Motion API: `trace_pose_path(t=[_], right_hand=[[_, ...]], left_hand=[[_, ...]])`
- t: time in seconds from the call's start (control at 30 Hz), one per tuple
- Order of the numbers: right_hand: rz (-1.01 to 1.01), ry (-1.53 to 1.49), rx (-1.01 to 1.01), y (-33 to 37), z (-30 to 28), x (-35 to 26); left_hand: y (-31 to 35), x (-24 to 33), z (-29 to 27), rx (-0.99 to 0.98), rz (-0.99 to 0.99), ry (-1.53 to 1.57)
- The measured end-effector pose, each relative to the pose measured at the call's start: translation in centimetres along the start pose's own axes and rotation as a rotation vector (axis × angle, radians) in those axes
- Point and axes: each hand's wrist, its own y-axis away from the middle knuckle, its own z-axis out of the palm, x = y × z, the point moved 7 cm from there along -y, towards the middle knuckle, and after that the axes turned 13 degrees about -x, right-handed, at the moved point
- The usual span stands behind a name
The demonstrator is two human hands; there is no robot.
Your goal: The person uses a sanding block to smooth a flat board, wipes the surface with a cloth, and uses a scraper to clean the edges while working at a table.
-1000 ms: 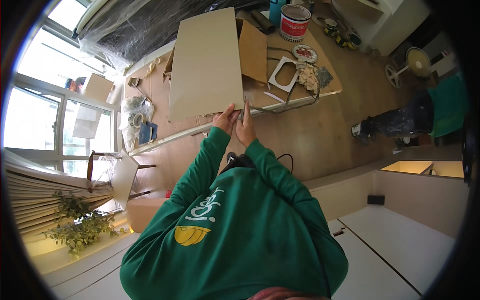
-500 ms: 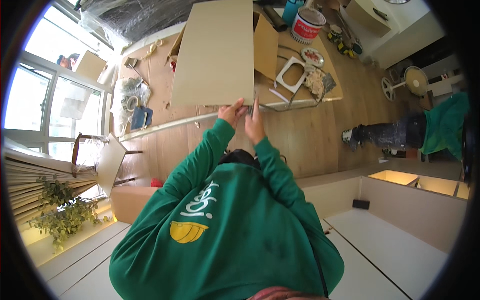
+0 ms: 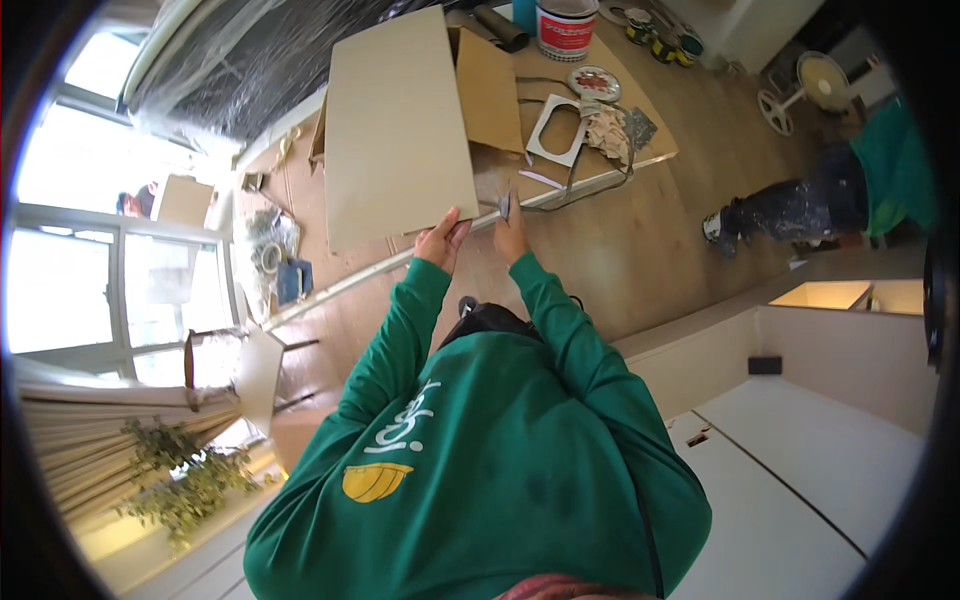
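A large beige panel point(image 3: 395, 130) lies across an opened cardboard box point(image 3: 490, 95) on the work table. At the panel's near right corner, my left hand point(image 3: 443, 240) grips the edge, thumb on top. Just to the right, apart from the panel, my right hand point(image 3: 511, 238) is closed round a small thin grey tool point(image 3: 504, 205); its exact kind is too small to make out. Right of the box lie a white frame with an oval opening point(image 3: 545, 148), a crumpled beige cloth or paper point(image 3: 606, 130) and a round lid with red smears point(image 3: 594, 83).
A paint bucket point(image 3: 566, 32) stands at the table's far right. Tape roll point(image 3: 268, 258) and a blue piece point(image 3: 294, 281) sit at its left end. Another person's legs point(image 3: 790, 205) and a white fan point(image 3: 825, 80) are to the right. A chair point(image 3: 258, 375) stands at left.
The view has turned, so the table appears tilted. My right hand with the grey tool has come away from the panel's corner; my left hand still grips the edge.
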Motion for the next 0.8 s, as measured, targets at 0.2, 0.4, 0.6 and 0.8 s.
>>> trace_pose_path(t=[0.2, 0.4, 0.6, 0.8], right_hand=[[-0.22, -0.011, -0.044, 3.4, 1.8, -4.6], [-0.327, -0.046, -0.061, 5.8, 4.0, -8.1], [-0.262, 0.129, -0.06, 5.2, 3.8, -7.4], [-0.176, 0.154, -0.12, 4.7, 4.2, -7.6]], left_hand=[[0.6, 0.0, -0.7, 0.039, 0.009, -0.026], [0.4, -0.3, -1.4, -0.041, -0.039, -0.048], [0.4, -0.3, -1.3, -0.042, -0.05, -0.081], [-0.1, -0.4, -2.0, -0.066, -0.062, -0.032]])
